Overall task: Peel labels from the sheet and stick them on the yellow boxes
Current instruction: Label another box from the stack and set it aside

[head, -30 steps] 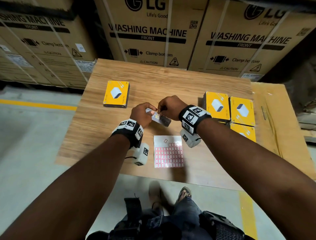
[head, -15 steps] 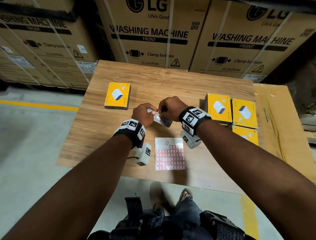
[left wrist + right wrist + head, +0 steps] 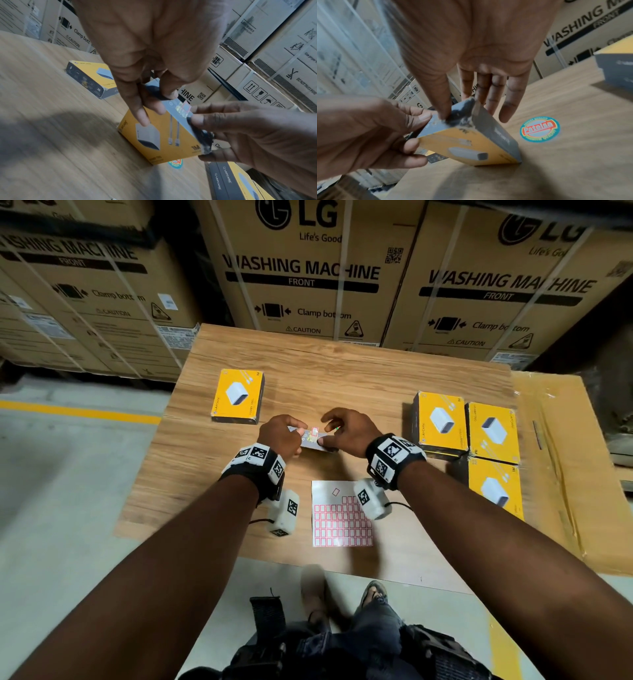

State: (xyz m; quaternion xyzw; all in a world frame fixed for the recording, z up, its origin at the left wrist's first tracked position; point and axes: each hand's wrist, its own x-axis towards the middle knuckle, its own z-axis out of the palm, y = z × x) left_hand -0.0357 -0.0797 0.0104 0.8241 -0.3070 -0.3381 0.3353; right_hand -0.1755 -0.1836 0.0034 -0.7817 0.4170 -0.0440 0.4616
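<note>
A yellow box [image 3: 317, 444] stands on edge at the middle of the wooden table [image 3: 342, 371], its grey side up. On that grey side sits a red-bordered label [image 3: 314, 433], also seen as the label [image 3: 186, 107] in the left wrist view. My left hand [image 3: 291, 436] pinches the box [image 3: 163, 136] at its left end. My right hand [image 3: 342, 429] has its fingers [image 3: 505, 102] straight behind the box [image 3: 471, 143], and its thumb touches the grey side. The label sheet [image 3: 340, 518] lies flat near the front edge.
One yellow box [image 3: 238, 397] lies at the left back. Three more yellow boxes [image 3: 493, 429] sit grouped at the right. Large washing machine cartons [image 3: 301, 268] wall the back. A round sticker [image 3: 539, 129] is on the tabletop beside the held box.
My right hand's fingers have uncurled and lifted off the top of the box, uncovering the label stuck there. The left hand keeps its hold.
</note>
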